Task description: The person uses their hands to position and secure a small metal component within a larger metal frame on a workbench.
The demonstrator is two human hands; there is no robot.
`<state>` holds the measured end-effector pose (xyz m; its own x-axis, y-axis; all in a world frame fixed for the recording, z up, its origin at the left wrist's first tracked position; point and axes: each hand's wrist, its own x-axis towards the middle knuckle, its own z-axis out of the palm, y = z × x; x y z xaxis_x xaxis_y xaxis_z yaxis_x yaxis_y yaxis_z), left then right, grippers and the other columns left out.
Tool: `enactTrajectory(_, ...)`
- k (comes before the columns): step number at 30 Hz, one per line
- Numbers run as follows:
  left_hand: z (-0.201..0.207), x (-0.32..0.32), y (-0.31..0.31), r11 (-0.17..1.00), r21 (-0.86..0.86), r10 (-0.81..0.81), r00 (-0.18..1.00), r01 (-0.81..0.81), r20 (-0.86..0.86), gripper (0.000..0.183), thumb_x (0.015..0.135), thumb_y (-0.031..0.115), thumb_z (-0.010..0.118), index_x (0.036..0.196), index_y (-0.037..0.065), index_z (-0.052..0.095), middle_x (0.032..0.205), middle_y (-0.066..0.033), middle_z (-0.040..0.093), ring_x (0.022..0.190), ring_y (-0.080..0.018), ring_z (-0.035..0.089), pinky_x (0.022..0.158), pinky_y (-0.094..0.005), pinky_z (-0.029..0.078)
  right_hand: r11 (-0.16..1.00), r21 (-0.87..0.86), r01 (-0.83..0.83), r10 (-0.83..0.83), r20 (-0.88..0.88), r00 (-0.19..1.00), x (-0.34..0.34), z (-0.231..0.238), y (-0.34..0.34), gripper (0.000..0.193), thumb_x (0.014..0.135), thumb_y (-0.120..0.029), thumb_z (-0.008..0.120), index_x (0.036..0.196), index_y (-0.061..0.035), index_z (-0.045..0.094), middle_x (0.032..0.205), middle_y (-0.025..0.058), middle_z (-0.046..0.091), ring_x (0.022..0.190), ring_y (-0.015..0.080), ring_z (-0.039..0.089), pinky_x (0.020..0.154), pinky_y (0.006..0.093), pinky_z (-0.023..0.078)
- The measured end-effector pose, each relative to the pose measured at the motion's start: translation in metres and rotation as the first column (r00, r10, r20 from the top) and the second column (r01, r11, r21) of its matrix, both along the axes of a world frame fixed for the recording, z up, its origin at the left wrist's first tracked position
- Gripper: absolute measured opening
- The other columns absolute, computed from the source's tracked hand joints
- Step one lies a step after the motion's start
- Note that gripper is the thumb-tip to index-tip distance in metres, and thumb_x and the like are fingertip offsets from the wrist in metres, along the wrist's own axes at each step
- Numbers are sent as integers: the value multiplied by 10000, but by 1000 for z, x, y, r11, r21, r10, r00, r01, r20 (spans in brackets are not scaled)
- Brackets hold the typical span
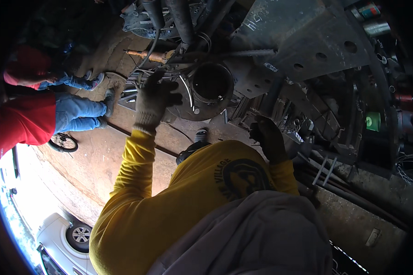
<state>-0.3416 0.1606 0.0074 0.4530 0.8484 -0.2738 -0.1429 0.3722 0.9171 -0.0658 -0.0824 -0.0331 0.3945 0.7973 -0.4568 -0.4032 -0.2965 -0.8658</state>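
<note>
My left hand, in a pale knitted work glove, is raised with its fingers spread and nothing visible in them. Just beyond it is a round, dark metal piece with a wide hole, set on a rounded metal base. A light curved strip shows along the left of the hole. My right hand, gloved and in deep shadow, is held up to the right with its fingers bent. Whether they close on anything is too dark to see. Thin metal rods lie beside my left hand.
Holed steel plates stand at the far right, with dark metal scrap below. An orange-brown tool lies beyond my left hand. Two people in red shirts stand at left. A wheel and a white car are behind.
</note>
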Motion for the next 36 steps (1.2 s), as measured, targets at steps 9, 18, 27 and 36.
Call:
enactTrajectory(9,10,92,-50,688,537,-381,873,488,-304,327,913,184,625,1217,62,609,1030,-102,673,915,-209,658,745,-364,538,998,21,58,-57,-72,996,16,-52,-30,299,977,-250,586,1164,-18,615,895,48,648,771,149,631,690,305,537)
enactTrajectory(18,48,125,-75,332,690,-476,746,643,-466,361,894,163,590,1246,83,615,941,-151,695,878,-317,675,759,-394,534,860,-431,-273,400,238,885,74,-249,-125,262,875,-123,536,1115,-46,607,846,113,662,788,234,670,660,363,543)
enactTrajectory(27,10,120,-67,257,766,-401,786,589,-469,376,876,137,642,1241,58,606,983,-142,659,867,-306,661,722,-398,527,792,-601,-104,354,315,880,52,-248,-182,263,868,-122,540,1113,-56,609,856,125,667,810,250,673,673,379,545)
enactTrajectory(36,-13,153,-100,398,610,-684,665,685,-300,336,947,70,567,1267,-25,534,1060,-130,642,802,-177,666,670,-314,558,664,-731,155,680,677,282,21,-247,-250,265,861,-121,544,1112,-66,610,866,138,672,832,266,676,686,395,547)
